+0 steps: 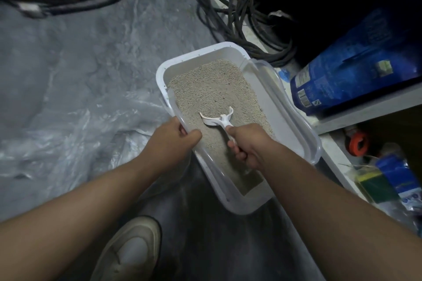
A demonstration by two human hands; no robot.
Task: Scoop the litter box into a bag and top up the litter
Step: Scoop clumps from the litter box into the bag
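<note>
A white litter box lies on the floor, filled with beige litter. My right hand grips the handle of a white scoop, whose blade is dug into the litter near the box's middle. My left hand holds the box's left rim, thumb inside the wall. A clear plastic bag lies crumpled on the floor to the left of the box. A blue litter bag rests on a low shelf to the right.
Tangled black cables lie behind the box. Below the shelf edge sit an orange-and-black item and blue-and-green packets. My pale shoe is on the grey floor below my arms.
</note>
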